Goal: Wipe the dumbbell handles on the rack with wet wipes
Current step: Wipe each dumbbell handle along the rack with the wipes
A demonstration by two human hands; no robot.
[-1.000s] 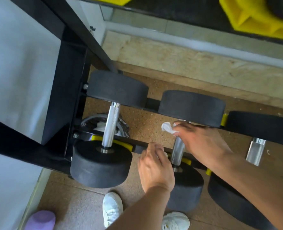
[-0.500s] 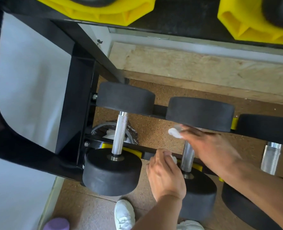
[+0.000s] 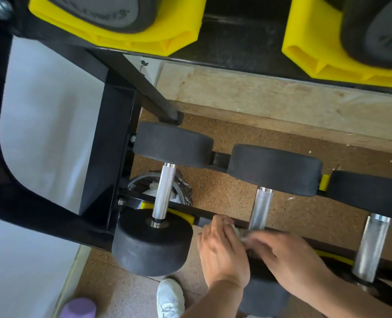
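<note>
Pinching wet wipe between both hands, beside middle handle.

A brown cork-speckled floor is seen below, bordered farther back by a pale wooden board. A white sneaker is planted on the floor at the bottom edge. A purple rounded object is partly shown at the lower left, beside a white wall.

Both hands meet at the middle dumbbell handle's near end.
</note>
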